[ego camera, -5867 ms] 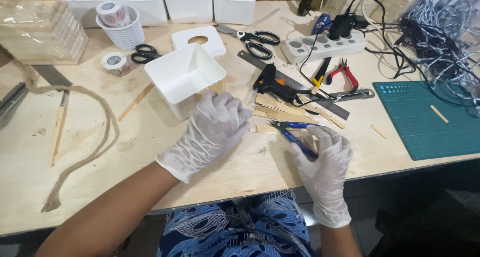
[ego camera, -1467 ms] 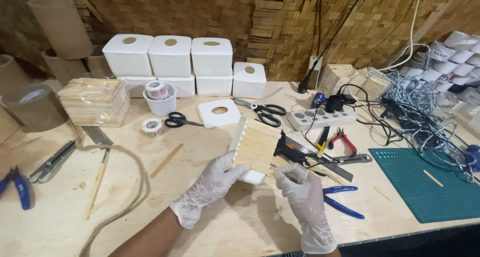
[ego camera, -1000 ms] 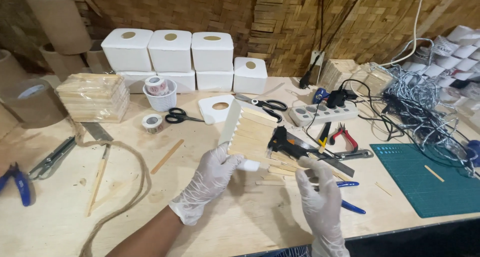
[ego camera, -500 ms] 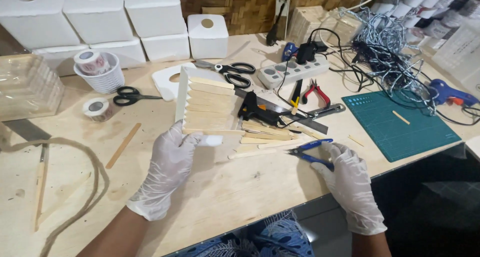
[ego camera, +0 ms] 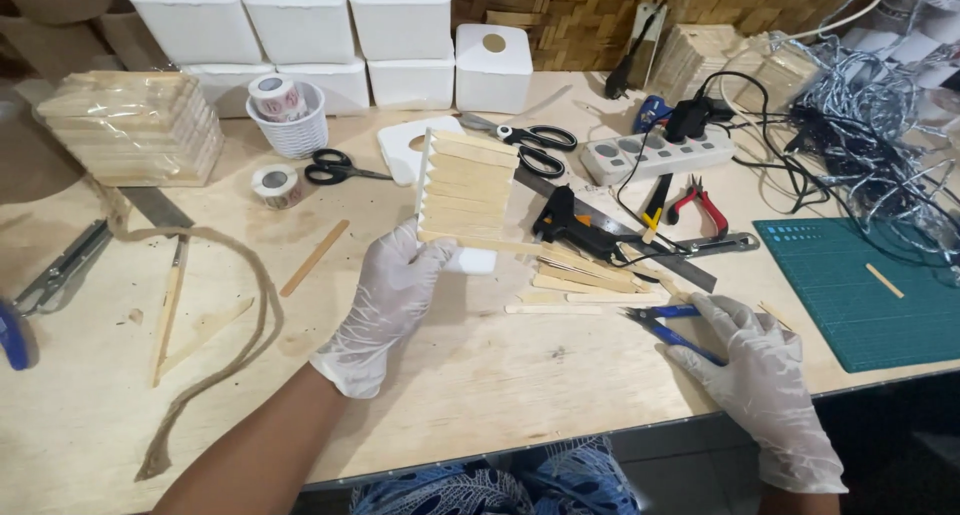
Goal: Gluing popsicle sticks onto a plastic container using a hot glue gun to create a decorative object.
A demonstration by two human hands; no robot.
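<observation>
You're at a pale plywood workbench [ego camera: 480, 395], woven bamboo-mat wall [ego camera: 590, 15] behind it, dark floor [ego camera: 900, 445] below front edge, light even, no hard shadows

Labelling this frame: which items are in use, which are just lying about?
In use: left hand holds stick-covered white box; right hand on blue-handled pliers; loose sticks.
Lying about: scissors, tape roll, rope, power strip, green mat.

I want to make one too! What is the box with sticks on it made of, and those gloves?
The stick-covered box in the left hand looks like flat, pale, unpainted wooden sticks over a smooth white box, maybe plastic or card. The gloves look like thin, wrinkly white rubber, likely latex.
</observation>
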